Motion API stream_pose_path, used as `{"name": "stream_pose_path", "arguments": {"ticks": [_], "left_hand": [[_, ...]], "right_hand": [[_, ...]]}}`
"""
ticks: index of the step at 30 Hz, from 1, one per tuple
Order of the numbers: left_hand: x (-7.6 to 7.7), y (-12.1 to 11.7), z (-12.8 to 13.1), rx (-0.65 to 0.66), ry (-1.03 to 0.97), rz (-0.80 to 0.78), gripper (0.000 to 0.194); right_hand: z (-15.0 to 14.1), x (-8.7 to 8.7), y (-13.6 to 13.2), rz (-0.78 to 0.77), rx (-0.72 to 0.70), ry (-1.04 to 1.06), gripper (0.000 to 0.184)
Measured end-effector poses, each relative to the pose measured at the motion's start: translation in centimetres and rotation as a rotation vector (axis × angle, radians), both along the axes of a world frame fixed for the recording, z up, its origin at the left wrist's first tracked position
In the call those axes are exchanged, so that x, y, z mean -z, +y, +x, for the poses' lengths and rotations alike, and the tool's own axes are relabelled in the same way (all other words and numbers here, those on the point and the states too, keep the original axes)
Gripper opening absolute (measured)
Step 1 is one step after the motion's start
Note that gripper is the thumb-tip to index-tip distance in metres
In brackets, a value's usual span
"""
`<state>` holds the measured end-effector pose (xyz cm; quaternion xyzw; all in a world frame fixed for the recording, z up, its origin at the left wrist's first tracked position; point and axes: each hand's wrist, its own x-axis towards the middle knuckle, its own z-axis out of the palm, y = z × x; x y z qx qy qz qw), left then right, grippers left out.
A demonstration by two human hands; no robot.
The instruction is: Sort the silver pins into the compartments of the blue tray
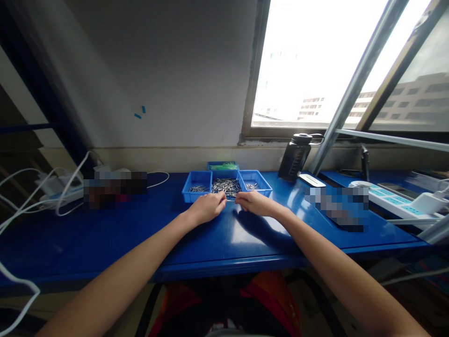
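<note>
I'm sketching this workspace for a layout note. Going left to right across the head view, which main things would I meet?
White cables → left blue bin → heap of metal pieces → right blue bin → black bottle → white power strip with blue sockets.

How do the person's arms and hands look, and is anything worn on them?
Both forearms are bare and taper toward the wrists, with no sleeve in view. The left hand and right hand wear no gloves, and no watch or bracelet shows.
</note>
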<state>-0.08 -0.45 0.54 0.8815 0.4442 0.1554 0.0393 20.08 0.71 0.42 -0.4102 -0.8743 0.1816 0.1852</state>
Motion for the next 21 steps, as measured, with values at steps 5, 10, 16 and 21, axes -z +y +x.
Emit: {"name": "stream_pose_path", "arguments": {"ticks": [5, 10, 16, 21], "left_hand": [[0.07, 0.11, -0.03, 0.019, -0.005, -0.010, 0.018], [0.14, 0.29, -0.12, 0.030, 0.024, 0.019, 0.014], [0.03, 0.04, -0.01, 0.013, 0.042, 0.018, 0.017], [-0.24, -0.30, 0.14, -0.033, 0.063, 0.023, 0.022]], "right_hand": [[0.03, 0.39, 0.22, 0.017, 0.025, -0.027, 0.016], [-0.05, 0.74, 0.29, 0.042, 0.032, -0.042, 0.013], [-0.07, 0.38, 0.13, 0.018, 0.025, -0.010, 0.017], [-0.10, 0.12, 0.05, -0.010, 0.025, 0.015, 0.023]]}}
